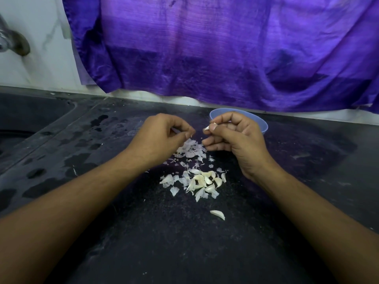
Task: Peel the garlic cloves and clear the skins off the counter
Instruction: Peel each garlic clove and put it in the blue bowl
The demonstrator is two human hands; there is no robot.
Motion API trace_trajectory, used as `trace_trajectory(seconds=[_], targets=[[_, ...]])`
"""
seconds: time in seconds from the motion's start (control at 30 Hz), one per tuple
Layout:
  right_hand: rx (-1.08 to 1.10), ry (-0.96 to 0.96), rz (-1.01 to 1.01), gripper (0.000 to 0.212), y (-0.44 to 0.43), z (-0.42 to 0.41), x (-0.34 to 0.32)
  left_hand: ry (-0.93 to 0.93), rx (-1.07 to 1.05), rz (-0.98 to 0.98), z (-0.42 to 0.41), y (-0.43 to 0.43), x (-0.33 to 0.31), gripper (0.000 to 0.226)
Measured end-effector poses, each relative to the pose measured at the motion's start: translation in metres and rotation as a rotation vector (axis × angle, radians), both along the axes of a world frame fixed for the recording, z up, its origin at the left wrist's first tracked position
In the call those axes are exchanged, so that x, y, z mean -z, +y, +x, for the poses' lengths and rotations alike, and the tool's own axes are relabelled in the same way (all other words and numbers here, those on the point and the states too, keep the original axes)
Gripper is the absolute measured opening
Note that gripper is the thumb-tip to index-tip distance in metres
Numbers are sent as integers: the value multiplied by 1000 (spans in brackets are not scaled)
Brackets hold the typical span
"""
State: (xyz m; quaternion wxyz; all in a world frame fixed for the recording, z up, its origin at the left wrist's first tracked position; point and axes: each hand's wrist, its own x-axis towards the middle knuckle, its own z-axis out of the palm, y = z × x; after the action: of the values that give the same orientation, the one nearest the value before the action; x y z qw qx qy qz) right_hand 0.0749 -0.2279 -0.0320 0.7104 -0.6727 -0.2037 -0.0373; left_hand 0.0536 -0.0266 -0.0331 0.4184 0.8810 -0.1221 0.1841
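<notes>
The right hand (231, 138) pinches a clove (210, 127) between thumb and fingertips, just in front of the bowl (262, 125). The left hand (164, 134) curls beside it, thumb to forefinger; whether it holds anything I cannot tell. A slip would drop the clove into the skins (190, 148) right below the grip, where it could get lost.

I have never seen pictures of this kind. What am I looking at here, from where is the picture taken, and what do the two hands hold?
There is no machine: a person wears a camera on the head, which looks down at their two bare hands. The right hand pinches a garlic clove in front of a blue bowl. The left hand is curled too; what it holds, I cannot tell. On the black counter lie torn skins, a heap of cloves and one clove apart. A purple cloth hangs behind.
</notes>
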Motion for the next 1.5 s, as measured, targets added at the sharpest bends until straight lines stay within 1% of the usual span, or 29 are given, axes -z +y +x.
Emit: trace_trajectory(seconds=[0.03,0.13,0.2,0.37,0.4,0.47,0.5,0.53,0.6,0.7,0.83,1.0,1.13,1.2,1.37,1.43,1.5], targets=[[1,1,5,7,0,0,0,-16,-14,8,-1,1,0,6],[8,-4,11,9,0,0,-1,-47,-30,-25,-2,1,-2,15],[10,-11,4,10,0,0,0,-37,-21,-52,-3,0,-5,14],[-1,-21,0,7,-1,1,0,-39,-19,-57,-4,0,-5,25],[-3,-23,0,6,-1,1,1,-40,-29,-68,-2,2,-4,23],[-8,-25,9,6,-1,1,2,-18,-11,-110,0,3,-3,11],[-10,-21,18,7,-2,1,2,7,30,-149,1,3,-2,3],[-17,-13,28,8,-2,2,2,42,77,-201,2,2,-1,2],[-39,1,32,10,-3,2,1,112,142,-285,0,-2,0,7],[-86,3,-2,11,-2,2,3,135,158,-314,-1,-5,-1,13],[-110,-8,-49,13,-2,3,5,158,143,-356,0,-4,-1,12],[-54,-159,-239,13,-3,7,9,194,119,-314,-2,-5,0,8],[41,-328,-457,12,-5,8,11,213,86,-269,-3,-7,1,10],[63,-377,-516,11,-5,7,11,207,64,-251,-3,-9,3,12],[102,-483,-562,9,-2,5,12,193,-13,-219,-3,-11,6,14],[122,-496,-548,10,-2,7,12,224,11,-291,-1,-12,7,11],[84,-410,-481,9,-3,8,13,275,39,-392,0,-13,6,11]])
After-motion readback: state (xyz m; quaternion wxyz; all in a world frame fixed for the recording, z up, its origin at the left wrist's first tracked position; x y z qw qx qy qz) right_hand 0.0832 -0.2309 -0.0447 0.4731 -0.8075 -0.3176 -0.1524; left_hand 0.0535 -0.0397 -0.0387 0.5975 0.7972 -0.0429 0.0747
